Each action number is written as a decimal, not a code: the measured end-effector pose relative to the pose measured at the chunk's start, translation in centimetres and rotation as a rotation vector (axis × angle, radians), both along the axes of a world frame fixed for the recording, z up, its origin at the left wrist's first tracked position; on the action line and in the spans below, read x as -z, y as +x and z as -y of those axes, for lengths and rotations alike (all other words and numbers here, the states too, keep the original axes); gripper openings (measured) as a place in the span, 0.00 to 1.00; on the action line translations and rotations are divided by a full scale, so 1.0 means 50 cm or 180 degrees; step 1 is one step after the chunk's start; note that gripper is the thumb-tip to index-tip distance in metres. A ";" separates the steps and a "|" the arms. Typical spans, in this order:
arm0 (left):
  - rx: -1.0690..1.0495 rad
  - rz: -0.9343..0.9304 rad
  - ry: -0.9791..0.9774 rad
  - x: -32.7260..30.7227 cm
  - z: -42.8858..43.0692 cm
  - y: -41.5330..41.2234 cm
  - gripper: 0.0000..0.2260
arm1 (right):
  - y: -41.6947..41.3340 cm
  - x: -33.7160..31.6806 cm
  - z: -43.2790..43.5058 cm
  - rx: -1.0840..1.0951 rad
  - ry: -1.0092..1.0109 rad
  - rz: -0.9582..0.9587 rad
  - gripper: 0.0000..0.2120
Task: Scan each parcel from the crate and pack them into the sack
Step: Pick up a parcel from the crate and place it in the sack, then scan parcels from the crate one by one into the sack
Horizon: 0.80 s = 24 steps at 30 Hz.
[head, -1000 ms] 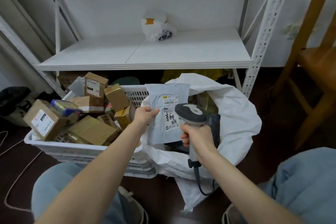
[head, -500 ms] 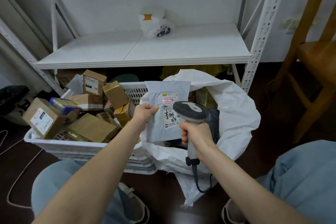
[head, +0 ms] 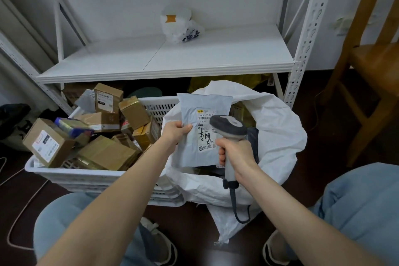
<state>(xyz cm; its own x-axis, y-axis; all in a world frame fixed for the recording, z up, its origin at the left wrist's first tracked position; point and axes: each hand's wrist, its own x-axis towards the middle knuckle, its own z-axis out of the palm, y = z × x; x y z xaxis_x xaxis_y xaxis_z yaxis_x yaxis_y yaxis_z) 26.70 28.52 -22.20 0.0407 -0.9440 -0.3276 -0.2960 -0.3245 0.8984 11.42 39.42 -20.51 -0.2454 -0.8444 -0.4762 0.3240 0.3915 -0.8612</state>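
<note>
The left hand (head: 174, 133) pinches the grey mailer (head: 194, 155) by its left edge, upright over the white sack (head: 278, 136) beside the crate (head: 86, 176), while the right hand (head: 235, 153) is wrapped round the handle of the scanner (head: 228, 125), head close against the label (head: 205, 136). Held by only 1 edge, the soft mailer could curl and misread, or slip into the sack unscanned.
</note>
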 end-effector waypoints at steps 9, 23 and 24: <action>0.0658 0.1055 0.0414 0.112 0.082 -0.113 0.10 | -0.091 -0.002 0.137 0.0472 -0.0047 -0.0392 0.08; 0.0208 0.1880 -0.1131 0.076 0.152 -0.040 0.09 | -0.022 -0.004 0.239 0.0020 0.0017 -0.0568 0.04; 0.0058 0.1832 -0.1236 0.062 0.152 -0.013 0.09 | -0.002 -0.016 0.241 -0.0077 0.0019 -0.0535 0.03</action>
